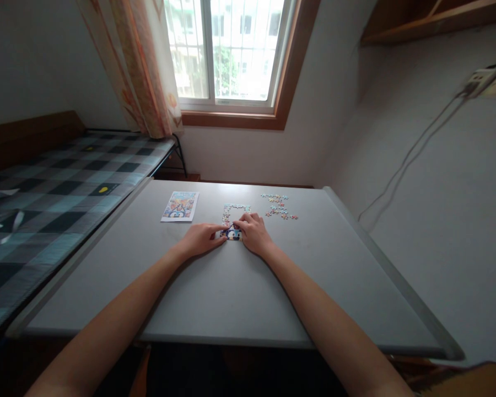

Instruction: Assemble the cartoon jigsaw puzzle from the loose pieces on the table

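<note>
A partly assembled jigsaw puzzle (pixel 237 207) lies flat on the grey table, its upper part a frame of joined pieces with bare table inside. At its lower left edge rests my left hand (pixel 201 238), index finger and thumb stretched out and apart, touching the puzzle. From the right, my right hand (pixel 254 231) reaches over the puzzle with curled fingers, the fingertips pinched at a small dark puzzle piece (pixel 231 226). Fingers cover part of the puzzle's middle and right side. Loose puzzle pieces (pixel 278 210) are scattered to the right, beyond my right hand.
A printed picture sheet (pixel 180 207) lies on the table (pixel 223 292) to the left of the puzzle. A bed with a checked cover (pixel 107 165) stands along the table's left side. Beyond are a curtain (pixel 143 66) and a window (pixel 243 55); cables (pixel 409 154) hang on the right wall.
</note>
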Motion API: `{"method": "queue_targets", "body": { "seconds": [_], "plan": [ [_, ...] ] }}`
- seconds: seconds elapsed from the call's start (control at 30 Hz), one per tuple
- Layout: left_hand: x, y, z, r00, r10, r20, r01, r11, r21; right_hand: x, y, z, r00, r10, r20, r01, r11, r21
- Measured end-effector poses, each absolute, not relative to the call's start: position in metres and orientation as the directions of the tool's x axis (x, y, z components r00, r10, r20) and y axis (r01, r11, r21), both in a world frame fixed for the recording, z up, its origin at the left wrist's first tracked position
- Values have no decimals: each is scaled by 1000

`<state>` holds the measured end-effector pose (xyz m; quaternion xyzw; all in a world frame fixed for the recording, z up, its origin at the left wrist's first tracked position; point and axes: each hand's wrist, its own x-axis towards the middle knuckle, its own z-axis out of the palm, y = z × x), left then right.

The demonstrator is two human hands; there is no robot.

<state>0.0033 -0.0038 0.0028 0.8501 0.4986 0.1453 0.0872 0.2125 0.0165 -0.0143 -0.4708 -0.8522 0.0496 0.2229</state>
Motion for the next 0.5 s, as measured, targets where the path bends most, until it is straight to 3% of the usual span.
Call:
{"method": "queue_targets", "body": {
  "seconds": [0.27, 0.5],
  "plan": [
    [3, -3, 3, 466, 869, 166, 823, -495, 280, 215, 23, -17, -208, 906, 368, 817, 368, -444],
    [2, -3, 2, 457, 874, 164, 827, -486, 282, 215, 23, -19, -152, 912, 381, 813, 335, -476]
  ]
}}
